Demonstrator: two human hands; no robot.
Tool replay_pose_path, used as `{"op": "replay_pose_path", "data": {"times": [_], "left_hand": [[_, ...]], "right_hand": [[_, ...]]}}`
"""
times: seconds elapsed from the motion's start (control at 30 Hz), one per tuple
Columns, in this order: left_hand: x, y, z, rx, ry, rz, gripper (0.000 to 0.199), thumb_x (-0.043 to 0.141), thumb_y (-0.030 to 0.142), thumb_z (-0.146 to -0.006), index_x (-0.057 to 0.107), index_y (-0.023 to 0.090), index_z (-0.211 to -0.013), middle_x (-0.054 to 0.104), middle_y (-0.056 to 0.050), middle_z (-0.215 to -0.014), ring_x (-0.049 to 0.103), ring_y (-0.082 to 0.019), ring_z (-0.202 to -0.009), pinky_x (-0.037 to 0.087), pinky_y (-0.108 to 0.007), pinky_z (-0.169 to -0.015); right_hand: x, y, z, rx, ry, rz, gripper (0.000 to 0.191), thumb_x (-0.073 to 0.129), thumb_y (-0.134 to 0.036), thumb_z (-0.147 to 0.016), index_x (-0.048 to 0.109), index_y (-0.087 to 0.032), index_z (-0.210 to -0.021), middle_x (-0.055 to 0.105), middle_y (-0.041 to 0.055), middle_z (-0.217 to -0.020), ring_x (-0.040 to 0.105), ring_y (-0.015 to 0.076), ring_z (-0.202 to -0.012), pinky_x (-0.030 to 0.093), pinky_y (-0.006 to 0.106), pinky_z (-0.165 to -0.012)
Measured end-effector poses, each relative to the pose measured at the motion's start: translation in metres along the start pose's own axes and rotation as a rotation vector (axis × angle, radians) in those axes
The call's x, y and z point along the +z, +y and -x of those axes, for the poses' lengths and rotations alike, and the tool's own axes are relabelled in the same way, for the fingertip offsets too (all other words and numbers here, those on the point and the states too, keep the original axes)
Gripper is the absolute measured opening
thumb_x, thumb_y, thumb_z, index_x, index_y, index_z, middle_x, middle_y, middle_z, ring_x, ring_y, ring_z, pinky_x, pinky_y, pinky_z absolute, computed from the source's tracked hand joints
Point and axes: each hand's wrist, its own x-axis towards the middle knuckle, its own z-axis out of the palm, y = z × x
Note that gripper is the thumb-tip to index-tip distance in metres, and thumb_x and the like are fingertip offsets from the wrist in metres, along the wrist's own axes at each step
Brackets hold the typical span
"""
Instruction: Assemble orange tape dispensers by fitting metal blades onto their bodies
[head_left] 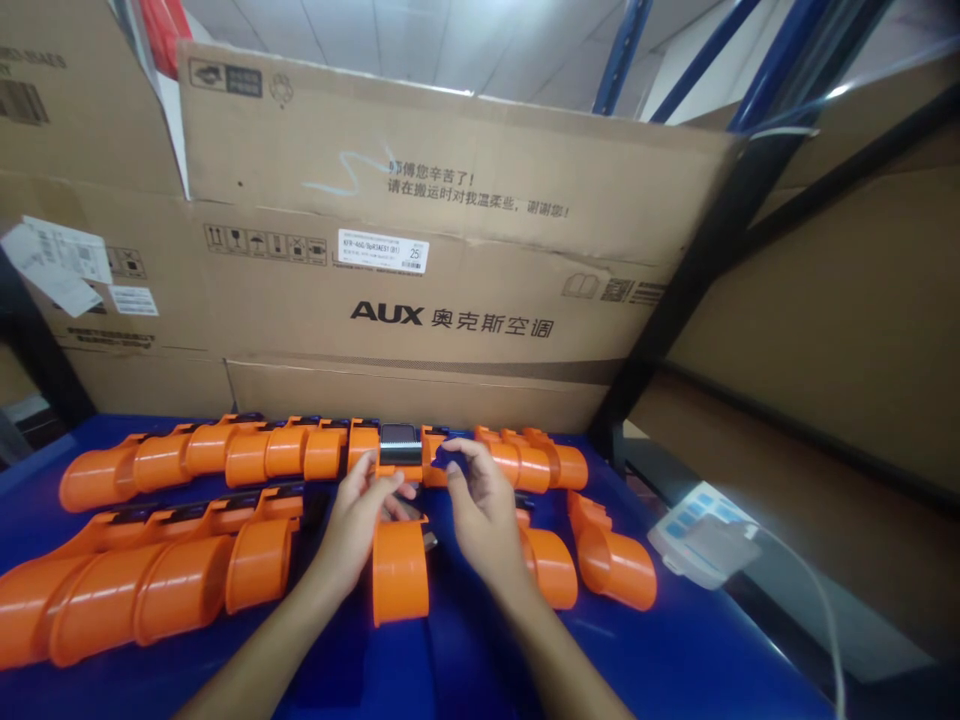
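At the middle of the blue surface, my left hand (369,497) grips an orange tape dispenser (400,570), whose round part hangs below the fingers. My right hand (480,490) is just to its right, thumb and forefinger curled round a small dark blue piece (444,457). Between and behind the hands lies a black part with a row of fine teeth (400,445), set among the orange pieces. The undersides of both hands' grips are partly hidden.
Rows of orange dispensers (184,585) line the left, with more orange ones (616,568) on the right. A white-and-blue box with a cable (705,535) sits at the right edge. A large cardboard box (420,370) stands behind, beside a dark rack post (679,290).
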Motion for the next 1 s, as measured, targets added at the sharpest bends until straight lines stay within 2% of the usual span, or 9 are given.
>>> {"op": "replay_pose_path", "data": {"times": [0.1,0.27,0.43,0.6,0.87,1.0], "left_hand": [[0.0008,-0.0005,0.0003,0.018,-0.014,0.006,0.046,0.08,0.044,-0.076,0.062,0.018,-0.109,0.074,-0.006,-0.084,0.066,-0.015,-0.057,0.051,-0.024,-0.054],[0.0033,-0.0024,0.0018,0.056,-0.034,-0.034,0.044,0.078,0.045,-0.08,0.062,0.019,-0.111,0.073,-0.004,-0.082,0.066,-0.014,-0.057,0.054,-0.025,-0.057],[0.0036,-0.0028,0.0024,0.064,-0.015,-0.021,0.044,0.079,0.047,-0.079,0.063,0.019,-0.109,0.074,-0.005,-0.085,0.067,-0.015,-0.057,0.053,-0.025,-0.056],[0.0038,-0.0022,0.0019,0.039,-0.021,0.023,0.046,0.081,0.047,-0.077,0.062,0.019,-0.108,0.072,-0.004,-0.082,0.065,-0.015,-0.055,0.054,-0.026,-0.054],[0.004,-0.002,0.0022,0.075,-0.042,-0.03,0.045,0.078,0.049,-0.08,0.063,0.018,-0.109,0.071,-0.003,-0.079,0.065,-0.015,-0.055,0.054,-0.026,-0.057],[0.004,-0.0027,0.001,0.064,-0.023,-0.001,0.047,0.081,0.049,-0.077,0.063,0.019,-0.107,0.071,-0.003,-0.079,0.066,-0.016,-0.057,0.055,-0.027,-0.058]], "right_hand": [[-0.0011,-0.0026,0.0008,-0.02,-0.031,0.054,0.025,0.047,-0.026,-0.101,0.065,-0.024,-0.119,0.07,0.0078,-0.118,0.066,0.0232,-0.111,0.052,0.039,-0.098],[0.0031,-0.0029,0.0023,0.028,-0.001,0.0,0.037,0.058,-0.028,-0.097,0.053,-0.024,-0.134,0.071,0.0046,-0.097,0.071,0.0192,-0.08,0.059,0.034,-0.076],[0.0069,-0.0011,0.0024,0.073,0.013,-0.13,0.025,0.066,-0.03,-0.093,0.059,-0.024,-0.117,0.073,0.0055,-0.099,0.074,0.0204,-0.088,0.061,0.035,-0.083],[0.0083,-0.0034,0.0034,0.113,-0.023,-0.227,0.018,0.069,-0.032,-0.091,0.062,-0.023,-0.105,0.073,0.005,-0.097,0.073,0.0201,-0.087,0.06,0.035,-0.083],[0.0071,0.0018,0.007,0.065,0.002,-0.052,0.011,0.064,-0.028,-0.091,0.061,-0.023,-0.101,0.072,0.005,-0.095,0.072,0.0211,-0.089,0.059,0.034,-0.079],[0.0059,-0.0017,0.008,0.033,-0.023,0.035,0.008,0.061,-0.026,-0.092,0.06,-0.022,-0.098,0.072,0.0046,-0.093,0.072,0.0211,-0.085,0.058,0.033,-0.077]]}}
